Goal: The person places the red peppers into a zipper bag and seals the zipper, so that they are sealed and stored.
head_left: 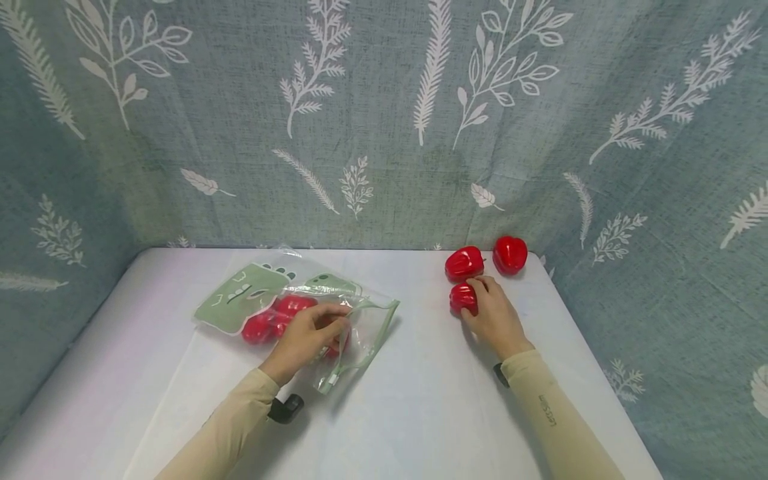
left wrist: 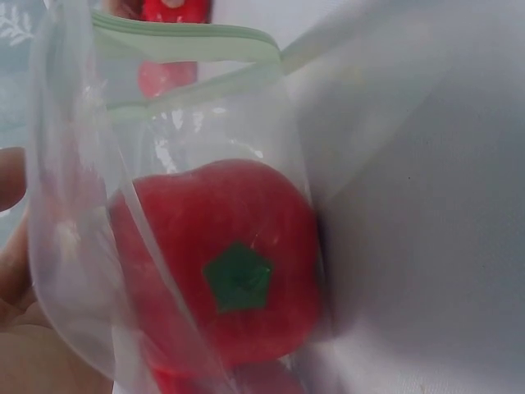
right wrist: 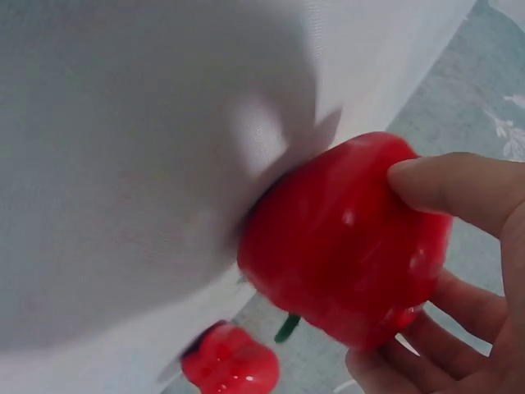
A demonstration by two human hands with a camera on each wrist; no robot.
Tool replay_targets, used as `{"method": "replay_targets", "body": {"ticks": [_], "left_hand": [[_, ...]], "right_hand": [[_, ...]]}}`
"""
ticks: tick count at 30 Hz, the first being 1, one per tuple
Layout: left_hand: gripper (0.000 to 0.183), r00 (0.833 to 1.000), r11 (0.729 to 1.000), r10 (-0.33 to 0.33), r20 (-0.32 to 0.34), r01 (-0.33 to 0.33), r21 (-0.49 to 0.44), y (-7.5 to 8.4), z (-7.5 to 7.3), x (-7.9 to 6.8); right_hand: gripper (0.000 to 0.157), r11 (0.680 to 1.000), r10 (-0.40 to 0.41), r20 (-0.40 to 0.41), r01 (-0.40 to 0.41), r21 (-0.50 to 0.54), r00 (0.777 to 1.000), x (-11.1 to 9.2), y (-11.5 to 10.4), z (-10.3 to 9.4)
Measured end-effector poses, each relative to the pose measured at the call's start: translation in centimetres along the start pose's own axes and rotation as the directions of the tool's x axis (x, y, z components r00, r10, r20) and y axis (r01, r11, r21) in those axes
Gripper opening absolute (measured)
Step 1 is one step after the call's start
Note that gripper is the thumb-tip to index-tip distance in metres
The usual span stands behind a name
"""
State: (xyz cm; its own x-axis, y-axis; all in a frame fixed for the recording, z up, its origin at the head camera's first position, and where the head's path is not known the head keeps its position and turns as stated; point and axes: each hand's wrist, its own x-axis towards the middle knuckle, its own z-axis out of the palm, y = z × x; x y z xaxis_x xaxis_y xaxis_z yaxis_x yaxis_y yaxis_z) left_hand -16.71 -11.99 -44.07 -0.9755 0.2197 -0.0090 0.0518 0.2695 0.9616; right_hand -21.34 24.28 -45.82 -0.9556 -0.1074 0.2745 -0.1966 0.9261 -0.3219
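My left hand (head_left: 310, 340) pinches the upper side of a clear slider zip bag (head_left: 377, 340) near its green-edged mouth, which gapes to the right. The bag lies on the table with green cartoon prints on it. Several red bell peppers (head_left: 295, 305) are inside; the left wrist view shows one red bell pepper (left wrist: 246, 205) with a green stem base through the plastic. On the right, my right hand (head_left: 495, 317) grips another red bell pepper (right wrist: 344, 242), thumb on one side and fingers curled round the other. Its short green stem shows in the right wrist view.
Two more red bell peppers stand behind the right hand, one pepper (head_left: 465, 264) just beyond it and one pepper (head_left: 510, 255) near the back right corner. The white table (head_left: 414, 413) meets a leaf-patterned curtain (head_left: 384, 193) at the back and sides.
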Motion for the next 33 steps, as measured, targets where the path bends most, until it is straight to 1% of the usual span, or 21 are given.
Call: {"method": "replay_targets", "body": {"ticks": [5,9,13,18,24,30,32,33], "left_hand": [[0.032,1.000,1.000,-0.003,-0.001,0.003,0.010,-0.1,0.0,0.0],[0.031,1.000,1.000,0.001,0.001,-0.001,-0.002,-0.2,0.0,0.1],[0.032,1.000,1.000,0.001,0.006,-0.001,-0.021,-0.4,0.0,0.2],[0.033,1.000,1.000,0.002,0.006,-0.002,-0.017,-0.3,0.0,0.1],[0.035,1.000,1.000,0.017,0.010,-0.017,-0.014,-0.6,-0.1,0.1],[0.036,1.000,1.000,0.011,0.009,-0.011,-0.012,-0.5,-0.1,0.1],[0.036,1.000,1.000,0.007,0.009,-0.007,-0.015,-0.5,-0.1,0.1],[0.036,1.000,1.000,0.004,0.009,-0.004,-0.017,-0.4,-0.1,0.1]], "right_hand": [[0.077,0.999,0.013,-0.013,-0.013,0.032,1.000,-0.2,-0.3,0.1],[0.076,0.998,0.006,-0.027,-0.004,0.061,1.000,-0.4,-0.4,0.1],[0.071,0.995,-0.008,-0.042,0.012,0.098,0.999,-0.7,-0.4,0.2],[0.066,0.988,-0.009,-0.061,0.019,0.154,0.998,-1.2,-0.4,0.3],[0.068,0.965,0.034,-0.059,-0.018,0.261,0.998,-2.2,-1.3,0.4],[0.070,0.945,0.078,-0.054,-0.056,0.322,0.996,-3.0,-2.6,0.6],[0.069,0.934,0.101,-0.043,-0.080,0.349,0.994,-3.2,-2.8,0.7],[0.068,0.923,0.112,-0.034,-0.092,0.374,0.993,-3.3,-2.9,0.8]]}}
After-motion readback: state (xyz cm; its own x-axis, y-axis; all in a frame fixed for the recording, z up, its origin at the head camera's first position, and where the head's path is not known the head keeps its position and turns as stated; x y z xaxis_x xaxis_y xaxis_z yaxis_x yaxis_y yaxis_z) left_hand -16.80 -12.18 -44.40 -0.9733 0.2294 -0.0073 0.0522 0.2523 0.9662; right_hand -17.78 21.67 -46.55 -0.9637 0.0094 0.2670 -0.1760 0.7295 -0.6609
